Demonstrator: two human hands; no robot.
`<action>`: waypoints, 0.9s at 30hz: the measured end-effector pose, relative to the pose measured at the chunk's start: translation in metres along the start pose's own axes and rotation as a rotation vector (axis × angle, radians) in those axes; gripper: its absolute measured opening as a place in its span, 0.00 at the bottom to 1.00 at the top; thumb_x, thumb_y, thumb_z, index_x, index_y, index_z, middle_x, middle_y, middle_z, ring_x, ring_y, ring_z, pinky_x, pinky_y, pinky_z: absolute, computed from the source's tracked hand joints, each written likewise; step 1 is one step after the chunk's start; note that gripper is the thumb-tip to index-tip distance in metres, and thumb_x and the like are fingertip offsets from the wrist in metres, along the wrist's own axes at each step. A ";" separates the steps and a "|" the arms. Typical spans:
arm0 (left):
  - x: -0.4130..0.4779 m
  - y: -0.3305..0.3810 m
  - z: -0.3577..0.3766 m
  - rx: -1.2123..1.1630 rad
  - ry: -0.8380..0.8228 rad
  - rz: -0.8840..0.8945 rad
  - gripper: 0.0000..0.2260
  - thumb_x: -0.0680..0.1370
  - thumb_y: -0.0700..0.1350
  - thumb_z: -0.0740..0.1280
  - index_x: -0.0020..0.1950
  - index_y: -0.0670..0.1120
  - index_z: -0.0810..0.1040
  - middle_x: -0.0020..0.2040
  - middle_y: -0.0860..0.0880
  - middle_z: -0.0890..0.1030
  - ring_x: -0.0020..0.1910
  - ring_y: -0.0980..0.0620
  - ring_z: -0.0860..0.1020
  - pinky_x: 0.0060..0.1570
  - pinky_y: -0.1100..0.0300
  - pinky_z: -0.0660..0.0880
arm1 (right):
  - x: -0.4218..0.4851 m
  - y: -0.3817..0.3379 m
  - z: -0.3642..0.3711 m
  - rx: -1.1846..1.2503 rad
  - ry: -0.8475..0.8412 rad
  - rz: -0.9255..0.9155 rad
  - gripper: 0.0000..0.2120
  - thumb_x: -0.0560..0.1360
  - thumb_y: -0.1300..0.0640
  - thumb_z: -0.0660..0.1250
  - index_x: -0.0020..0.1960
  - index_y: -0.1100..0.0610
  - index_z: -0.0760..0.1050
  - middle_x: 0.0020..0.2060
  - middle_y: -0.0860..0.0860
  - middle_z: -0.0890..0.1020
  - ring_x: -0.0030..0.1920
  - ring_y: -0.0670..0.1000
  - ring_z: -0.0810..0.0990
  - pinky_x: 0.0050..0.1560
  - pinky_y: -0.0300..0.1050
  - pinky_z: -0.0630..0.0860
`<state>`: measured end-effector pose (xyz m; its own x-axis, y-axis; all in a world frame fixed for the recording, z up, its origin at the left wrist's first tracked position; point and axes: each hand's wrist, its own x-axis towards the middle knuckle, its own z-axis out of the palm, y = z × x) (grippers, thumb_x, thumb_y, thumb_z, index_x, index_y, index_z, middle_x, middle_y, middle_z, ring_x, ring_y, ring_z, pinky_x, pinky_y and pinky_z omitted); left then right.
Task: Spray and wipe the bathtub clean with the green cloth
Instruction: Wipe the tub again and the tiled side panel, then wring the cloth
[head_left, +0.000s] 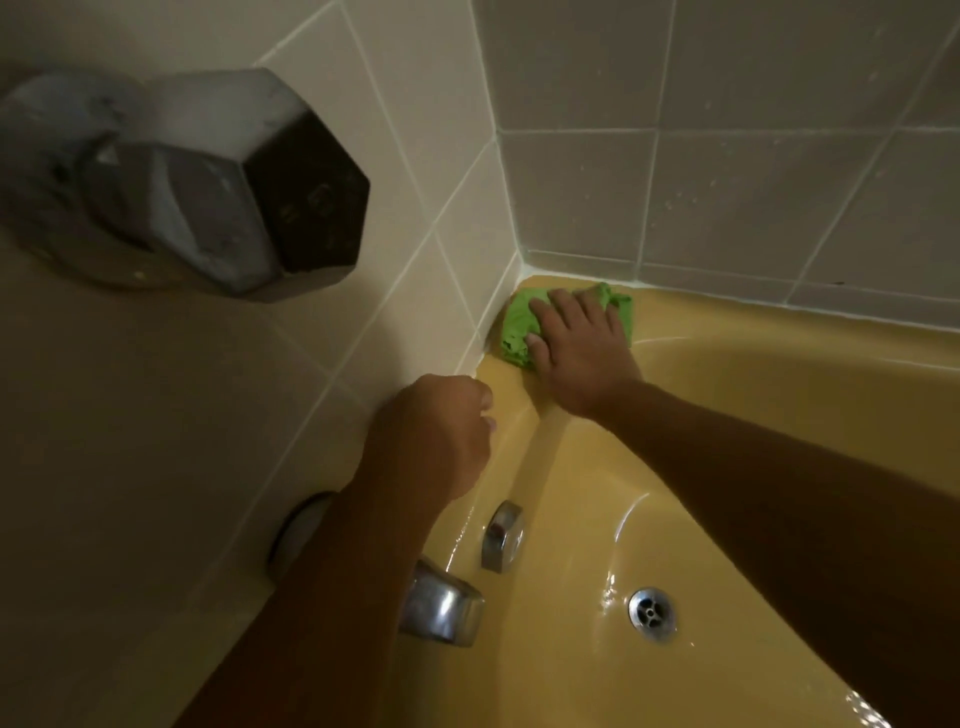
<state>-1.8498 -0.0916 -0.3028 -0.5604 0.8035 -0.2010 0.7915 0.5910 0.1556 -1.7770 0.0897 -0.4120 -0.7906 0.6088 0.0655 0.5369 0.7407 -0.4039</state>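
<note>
Pressing the green cloth (517, 325) into the far corner of the yellow bathtub (727, 441) rim, the right hand (582, 348) is lying flat, fingers straight. The left hand (441, 431) is resting curled in a fist beside the tiled wall (415, 182) (nothing showing in it). Wiping seems to be under way; the glistening basin around the drain (652, 613) is probably still waiting, and no spray bottle is showing.
</note>
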 end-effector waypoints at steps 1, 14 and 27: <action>-0.013 0.002 -0.007 -0.009 0.056 0.006 0.13 0.82 0.51 0.68 0.64 0.51 0.83 0.59 0.49 0.85 0.56 0.47 0.83 0.59 0.52 0.79 | -0.008 -0.006 0.002 0.020 -0.028 -0.046 0.31 0.83 0.40 0.44 0.82 0.52 0.59 0.81 0.55 0.61 0.81 0.60 0.55 0.80 0.64 0.49; -0.091 -0.014 -0.015 0.177 0.329 0.069 0.17 0.80 0.58 0.58 0.45 0.51 0.83 0.39 0.53 0.83 0.33 0.52 0.79 0.35 0.55 0.78 | -0.034 -0.022 0.014 0.058 0.098 0.047 0.28 0.85 0.43 0.48 0.80 0.54 0.63 0.78 0.57 0.66 0.79 0.61 0.60 0.79 0.65 0.53; -0.097 -0.022 0.001 0.143 0.805 0.110 0.20 0.84 0.47 0.65 0.32 0.46 0.73 0.28 0.51 0.70 0.27 0.54 0.62 0.31 0.60 0.59 | -0.046 0.009 0.028 0.007 0.041 -0.316 0.29 0.85 0.40 0.47 0.80 0.53 0.63 0.77 0.56 0.69 0.79 0.61 0.61 0.80 0.64 0.53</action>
<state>-1.8125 -0.1825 -0.2880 -0.4381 0.6937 0.5717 0.8448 0.5350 -0.0018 -1.7437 0.0605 -0.4440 -0.9053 0.3600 0.2253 0.2644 0.8930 -0.3643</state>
